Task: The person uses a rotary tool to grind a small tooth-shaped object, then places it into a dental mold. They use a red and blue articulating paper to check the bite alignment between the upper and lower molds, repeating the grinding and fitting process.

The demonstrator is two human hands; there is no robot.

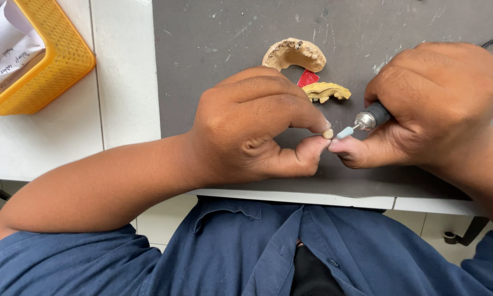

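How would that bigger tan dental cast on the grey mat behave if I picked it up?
The tan dental cast looks rigid, plaster-like, so likely stiff and brittle. Its thin teeth could chip. Lying flat on the grey mat, its arch shape probably won't roll.

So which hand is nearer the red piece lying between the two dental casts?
Left. The left hand has its knuckles right beside the red piece, nearly touching it. The right hand, gripping the rotary handpiece, sits farther off to the other side.
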